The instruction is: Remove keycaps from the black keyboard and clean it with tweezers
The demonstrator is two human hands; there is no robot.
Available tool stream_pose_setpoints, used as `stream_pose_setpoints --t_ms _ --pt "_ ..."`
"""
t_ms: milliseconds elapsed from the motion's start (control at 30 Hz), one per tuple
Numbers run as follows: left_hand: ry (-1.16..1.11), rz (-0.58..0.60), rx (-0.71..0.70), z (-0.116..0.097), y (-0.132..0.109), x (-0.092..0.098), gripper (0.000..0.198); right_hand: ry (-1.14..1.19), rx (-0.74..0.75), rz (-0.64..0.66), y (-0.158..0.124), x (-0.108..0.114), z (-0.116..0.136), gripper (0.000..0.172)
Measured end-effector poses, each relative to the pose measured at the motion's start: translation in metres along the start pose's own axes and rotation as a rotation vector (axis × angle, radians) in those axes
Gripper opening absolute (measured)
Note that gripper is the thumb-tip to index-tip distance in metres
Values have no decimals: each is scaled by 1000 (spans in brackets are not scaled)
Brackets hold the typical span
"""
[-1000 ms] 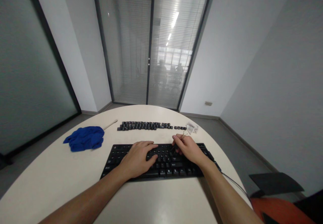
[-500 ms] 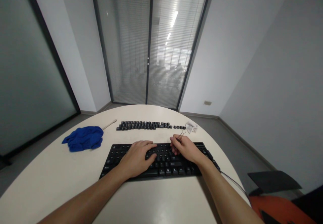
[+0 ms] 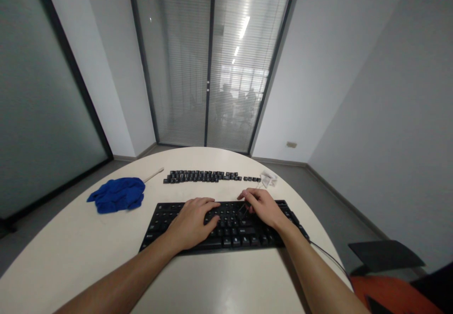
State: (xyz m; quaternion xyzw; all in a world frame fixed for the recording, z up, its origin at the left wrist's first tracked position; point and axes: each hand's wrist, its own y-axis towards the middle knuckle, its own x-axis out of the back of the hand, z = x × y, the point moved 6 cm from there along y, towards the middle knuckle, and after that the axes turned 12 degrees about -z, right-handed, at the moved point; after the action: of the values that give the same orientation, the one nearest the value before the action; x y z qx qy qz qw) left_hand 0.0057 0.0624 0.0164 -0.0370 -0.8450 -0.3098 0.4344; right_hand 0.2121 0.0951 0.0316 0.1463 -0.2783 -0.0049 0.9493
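A black keyboard [image 3: 212,244] lies on the round table, with some keycaps off along its upper part. My left hand [image 3: 194,220] rests across its left-middle area, fingers stretched and thumb apart, holding nothing. Over the right-middle keys, my right hand [image 3: 261,204] has its fingers closed round a thin wire keycap puller [image 3: 243,209]. The puller's wire prongs point down at the keys; its other end sticks out faintly above the hand. Whether a keycap sits in the prongs is too small to tell. Loose black keycaps [image 3: 198,176] stand in rows beyond the keyboard.
A crumpled blue cloth [image 3: 118,194] lies at the left, with a pale-handled brush or stick [image 3: 154,174] beside it. A small clear plastic bag [image 3: 269,178] is at the back right. The keyboard cable [image 3: 329,256] runs off the right edge towards an orange-and-black chair [image 3: 384,290].
My right hand has shifted slightly and its fingers have loosened and lifted, so the puller's prongs now show below them. My left hand and the loose keycaps have stayed put.
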Motion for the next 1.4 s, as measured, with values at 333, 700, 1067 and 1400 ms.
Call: stream_pose_setpoints --t_ms 333,700,1067,1400 --pt "2 -3 8 -3 1 2 33 100 -48 -138 0 7 -2 45" --pt "-265 -105 188 10 7 5 27 275 29 -24 -7 -24 15 34" --pt "-417 -72 256 20 8 -2 19 273 62 74 -12 -29 19 26" --pt "-373 -55 258 16 9 1 17 358 79 152 -13 -34 21 24"
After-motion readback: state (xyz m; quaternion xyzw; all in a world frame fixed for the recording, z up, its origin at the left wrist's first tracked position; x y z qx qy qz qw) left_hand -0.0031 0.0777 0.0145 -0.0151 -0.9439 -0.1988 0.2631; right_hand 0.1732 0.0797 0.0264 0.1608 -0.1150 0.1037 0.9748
